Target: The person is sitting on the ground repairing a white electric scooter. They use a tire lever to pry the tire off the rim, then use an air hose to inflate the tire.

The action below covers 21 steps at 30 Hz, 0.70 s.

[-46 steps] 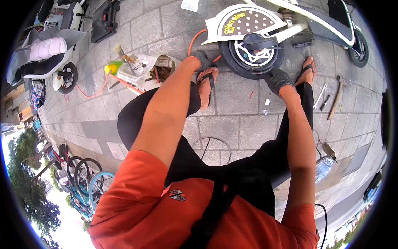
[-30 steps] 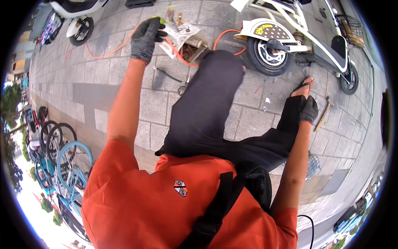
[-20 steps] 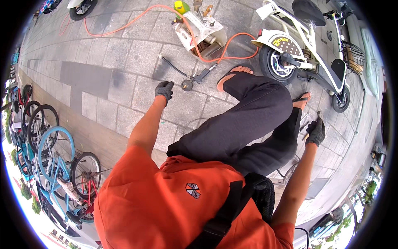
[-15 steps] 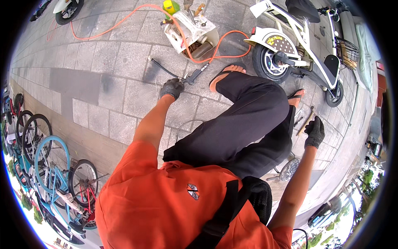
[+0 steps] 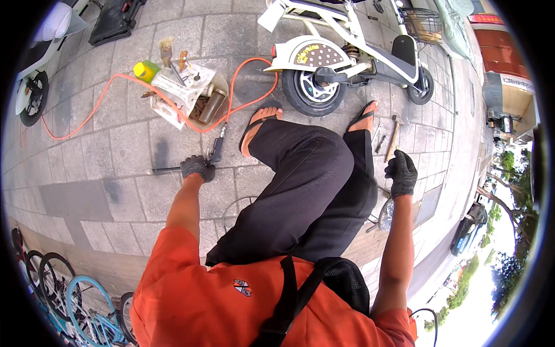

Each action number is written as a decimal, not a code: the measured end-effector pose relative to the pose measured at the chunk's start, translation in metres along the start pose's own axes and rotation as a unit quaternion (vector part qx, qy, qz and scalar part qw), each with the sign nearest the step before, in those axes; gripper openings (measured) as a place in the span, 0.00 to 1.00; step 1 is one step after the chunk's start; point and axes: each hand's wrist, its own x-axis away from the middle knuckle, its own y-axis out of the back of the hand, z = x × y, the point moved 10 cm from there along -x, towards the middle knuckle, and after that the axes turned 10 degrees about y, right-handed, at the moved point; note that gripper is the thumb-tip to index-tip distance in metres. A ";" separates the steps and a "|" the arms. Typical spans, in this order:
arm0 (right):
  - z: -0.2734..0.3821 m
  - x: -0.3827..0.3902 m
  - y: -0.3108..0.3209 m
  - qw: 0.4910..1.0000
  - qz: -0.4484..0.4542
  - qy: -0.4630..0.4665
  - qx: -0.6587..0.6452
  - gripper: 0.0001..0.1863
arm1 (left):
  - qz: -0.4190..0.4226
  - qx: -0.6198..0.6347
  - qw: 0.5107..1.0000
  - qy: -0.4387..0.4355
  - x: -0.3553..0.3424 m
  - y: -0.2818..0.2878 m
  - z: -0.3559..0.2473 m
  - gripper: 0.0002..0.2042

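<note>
My left hand [image 5: 198,168], in a dark grey work glove, is closed low over the paving around the black inflator gun [image 5: 217,150], where its short black hose meets the body. The hose end sticks out to the left of my fingers. An orange air hose [image 5: 173,103] runs from the gun's far end. My right hand [image 5: 402,173], gloved likewise, is raised on the right with its fingers curled and pinched together. What they hold, if anything, cannot be made out. Beyond it a hammer [image 5: 393,137] with a wooden handle lies on the ground.
A white electric scooter [image 5: 315,58] stands ahead, its rear wheel [image 5: 312,95] near my feet. Left of it sits a tool box [image 5: 173,110] with brushes, a yellow bottle [image 5: 145,72] and a cylinder. Bicycles [image 5: 87,306] stand at the lower left.
My view has swung, so the scene shifts left and down. My left hand has closed over the inflator gun beside it, and its hose now points straight left. My right hand stays curled.
</note>
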 end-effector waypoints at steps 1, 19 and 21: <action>0.001 0.002 -0.001 1.000 -0.001 0.008 0.000 0.13 | -0.003 0.028 1.000 0.007 0.003 -0.007 0.007 0.28; 0.016 -0.006 -0.055 0.949 0.163 0.181 0.202 0.19 | -0.039 0.335 0.885 -0.321 0.252 0.232 0.007 0.17; 0.038 0.007 -0.052 0.939 0.160 0.232 0.195 0.21 | -0.071 0.301 0.886 -0.346 0.295 0.297 -0.003 0.20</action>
